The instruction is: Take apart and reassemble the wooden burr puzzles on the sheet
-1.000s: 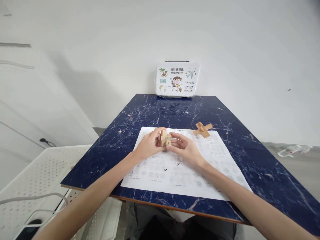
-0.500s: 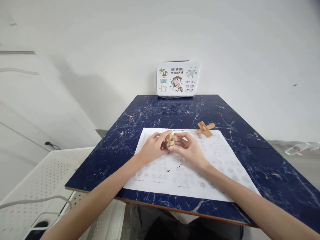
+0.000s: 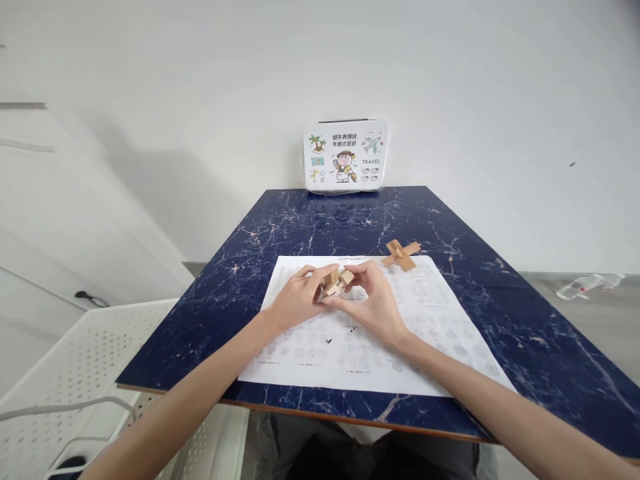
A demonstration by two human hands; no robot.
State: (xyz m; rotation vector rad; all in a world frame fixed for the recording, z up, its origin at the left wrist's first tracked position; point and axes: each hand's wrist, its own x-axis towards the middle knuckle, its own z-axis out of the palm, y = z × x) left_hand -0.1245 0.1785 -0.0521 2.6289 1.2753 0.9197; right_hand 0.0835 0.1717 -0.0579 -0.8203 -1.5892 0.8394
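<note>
From the head view: holds a small wooden block puzzle (image 3: pixel 336 281) between left hand (image 3: pixel 295 301) and right hand (image 3: pixel 375 307), fingers of both closed on it from either side, just over the printed paper sheet (image 3: pixel 425 333) mid-way along the dark blue marbled bench (image 3: pixel 300 220). Lying apart to the right, at the sheet's far edge, a wooden cross piece (image 3: pixel 400 254); standing against the wall, an illustrated white case (image 3: pixel 345 155).

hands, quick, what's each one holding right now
left hand: closed on the wooden puzzle, fingers on its left side.
right hand: closed on the same wooden puzzle, from its right side.
</note>
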